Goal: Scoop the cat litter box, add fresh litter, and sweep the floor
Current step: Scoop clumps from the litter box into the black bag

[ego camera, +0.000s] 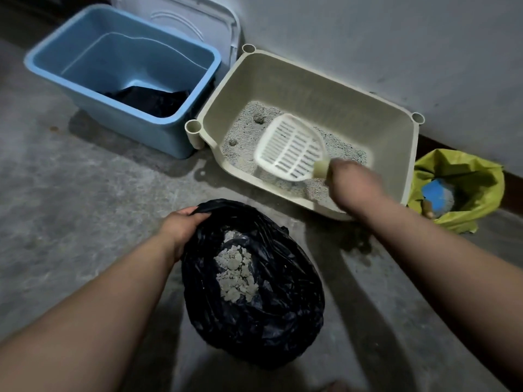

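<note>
A beige litter box stands against the wall with a thin layer of grey litter and two small clumps at its left side. My right hand grips the handle of a white slotted scoop, whose empty blade hovers over the litter. In front of the box a black rubbish bag sits open on the floor with several grey litter clumps inside. My left hand holds the bag's rim at its far left.
A blue plastic tub with dark plastic in its bottom stands left of the litter box, with a white lid leaning behind it. A yellow-green bag holding a blue object sits at the right by the wall. The floor is bare concrete.
</note>
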{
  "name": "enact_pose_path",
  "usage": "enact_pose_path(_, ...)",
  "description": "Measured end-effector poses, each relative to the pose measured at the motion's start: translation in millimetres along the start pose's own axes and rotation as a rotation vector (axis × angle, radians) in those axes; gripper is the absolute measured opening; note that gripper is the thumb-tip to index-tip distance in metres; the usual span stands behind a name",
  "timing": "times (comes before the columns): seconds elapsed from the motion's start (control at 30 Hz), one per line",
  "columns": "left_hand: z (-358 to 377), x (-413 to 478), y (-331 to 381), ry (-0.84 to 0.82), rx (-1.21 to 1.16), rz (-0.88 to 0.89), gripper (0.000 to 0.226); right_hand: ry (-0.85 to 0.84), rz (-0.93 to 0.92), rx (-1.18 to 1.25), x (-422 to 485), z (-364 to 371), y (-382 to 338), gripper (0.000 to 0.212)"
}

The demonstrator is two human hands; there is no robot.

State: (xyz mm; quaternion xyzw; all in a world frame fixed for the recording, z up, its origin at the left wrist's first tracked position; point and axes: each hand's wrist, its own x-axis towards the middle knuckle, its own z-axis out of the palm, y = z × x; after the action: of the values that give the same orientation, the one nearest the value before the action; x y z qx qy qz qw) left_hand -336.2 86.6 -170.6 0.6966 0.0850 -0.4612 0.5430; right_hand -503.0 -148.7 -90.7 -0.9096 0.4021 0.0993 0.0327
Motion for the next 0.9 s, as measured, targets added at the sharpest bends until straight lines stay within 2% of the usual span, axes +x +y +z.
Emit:
enact_pose_path(0.1,5.8,1.6,0.4,-0.020,0.011,0.003,0.021,0.007,0.119,-0.345,22.3,-29.3,15.9,0.036)
enact_pose_path(0.23,12.9,2.1,-0.2,-0.022,0.025,0.006,0.019,-0.279,0.258,-0.561,43.0,-57.9,32.0,0.040)
enact_pose_path(0.37,17.1,2.4,-0.7,-0.031,0.048,-0.002,0.019,-0.468,0.259,-0.747,51.0,-65.1,37.9,0.048)
enact_pose_path(0.53,18.6,5.9,-1.3,-0.039,0.064,-0.012,0.021,-0.513,0.298,-0.639,59.5,-40.3,41.4,0.045)
enact_pose_path(0.67,20.5,6.7,-0.5,-0.039,0.059,-0.017,0.018,-0.408,0.284,-0.579,63.0,-29.8,47.7,0.019)
enact_pose_path(0.73,21.5,8.0,-0.6,-0.035,0.056,-0.021,0.018,-0.369,0.277,-0.568,65.5,-29.6,53.5,0.014)
enact_pose_path(0.8,22.6,9.3,-0.9,-0.033,0.056,-0.026,0.016,-0.377,0.311,-0.520,69.3,-27.3,56.7,0.017)
enact_pose_path(0.9,25.5,11.4,-0.5,-0.034,0.049,-0.032,0.009,-0.424,0.343,-0.440,74.2,-17.2,52.4,0.031)
